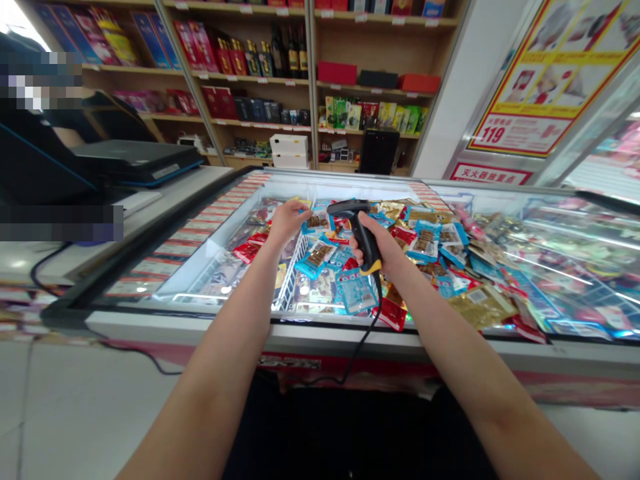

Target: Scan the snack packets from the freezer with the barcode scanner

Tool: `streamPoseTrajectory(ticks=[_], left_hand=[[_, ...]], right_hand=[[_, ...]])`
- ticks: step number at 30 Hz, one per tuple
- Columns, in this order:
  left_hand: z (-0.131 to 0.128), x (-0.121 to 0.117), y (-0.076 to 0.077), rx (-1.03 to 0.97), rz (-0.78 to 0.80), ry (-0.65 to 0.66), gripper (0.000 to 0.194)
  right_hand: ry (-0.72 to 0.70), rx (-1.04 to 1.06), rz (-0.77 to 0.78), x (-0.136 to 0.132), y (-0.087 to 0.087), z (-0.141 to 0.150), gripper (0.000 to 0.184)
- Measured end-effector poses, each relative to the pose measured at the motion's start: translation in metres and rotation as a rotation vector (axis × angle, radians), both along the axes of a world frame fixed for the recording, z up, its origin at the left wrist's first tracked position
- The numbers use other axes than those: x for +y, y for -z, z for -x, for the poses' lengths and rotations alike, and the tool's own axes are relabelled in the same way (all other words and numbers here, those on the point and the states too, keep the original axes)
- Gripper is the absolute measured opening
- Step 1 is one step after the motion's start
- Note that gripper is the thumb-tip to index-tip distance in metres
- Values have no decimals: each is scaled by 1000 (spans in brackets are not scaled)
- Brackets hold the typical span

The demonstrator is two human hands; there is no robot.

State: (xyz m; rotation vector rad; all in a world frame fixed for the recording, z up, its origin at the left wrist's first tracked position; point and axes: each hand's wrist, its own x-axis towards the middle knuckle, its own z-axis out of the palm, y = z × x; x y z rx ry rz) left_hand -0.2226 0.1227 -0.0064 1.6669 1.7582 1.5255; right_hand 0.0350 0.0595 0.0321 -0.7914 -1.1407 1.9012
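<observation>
My right hand (374, 245) is clenched round one black-and-yellow barcode scanner (361, 233), its long axis slanting up, nose pointing forward and left. Its cord (363, 353) drops over the chest freezer's near rim (320, 333). My left hand (287, 223) reaches one blue snack packet (317, 223) on the heaped packets (425, 240); whether it's gripped, I can't quite tell.

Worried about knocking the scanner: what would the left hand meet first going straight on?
Left hand: probably the blue-edged snack packet at its fingertips, seemingly touching it; the barcode scanner in the right hand lies just beyond, though depth is unclear.
</observation>
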Motion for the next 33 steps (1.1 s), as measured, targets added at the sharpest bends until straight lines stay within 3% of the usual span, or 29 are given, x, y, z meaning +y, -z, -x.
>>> streamPoseTrajectory(ticks=[8,18,33], left_hand=[[-1,-7,-6,51,-20,91,23],[-8,-15,-14,108,55,44,16],[-5,-15,-13,146,68,5,19]], right_hand=[[-27,-26,-18,1,1,-1,44],[-49,-43,5,2,2,-2,42],[-34,-62,15,0,-1,-1,43]])
